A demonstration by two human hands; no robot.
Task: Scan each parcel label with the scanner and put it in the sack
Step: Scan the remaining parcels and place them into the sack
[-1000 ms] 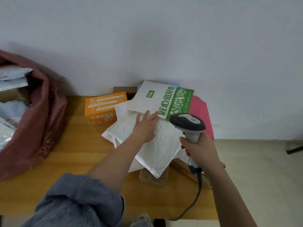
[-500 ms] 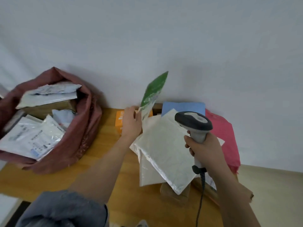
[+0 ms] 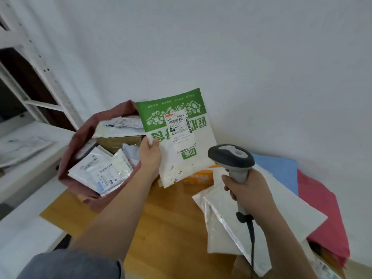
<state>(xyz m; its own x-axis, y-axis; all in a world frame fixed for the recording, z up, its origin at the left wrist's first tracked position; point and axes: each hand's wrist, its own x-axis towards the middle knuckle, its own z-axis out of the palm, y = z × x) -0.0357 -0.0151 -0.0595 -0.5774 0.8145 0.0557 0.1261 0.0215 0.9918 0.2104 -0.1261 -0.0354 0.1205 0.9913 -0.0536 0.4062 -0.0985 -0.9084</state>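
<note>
Left hand (image 3: 150, 156): grip pinching green-and-white flat plastic parcel (image 3: 179, 135), label up, beside red fabric sack (image 3: 80, 141). Right hand (image 3: 248, 190): grip wrapped around grey handheld scanner (image 3: 231, 158).

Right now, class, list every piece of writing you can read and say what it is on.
"642 L714-00 015": white shipping label on the green-and-white parcel in the left hand.
Parcel's large printed characters: upside down, not legible.
Labels in the sack, print on the orange box: too blurred.

Parcel-sorting room: sack (image 3: 80, 141), metal shelving (image 3: 40, 85).
</note>
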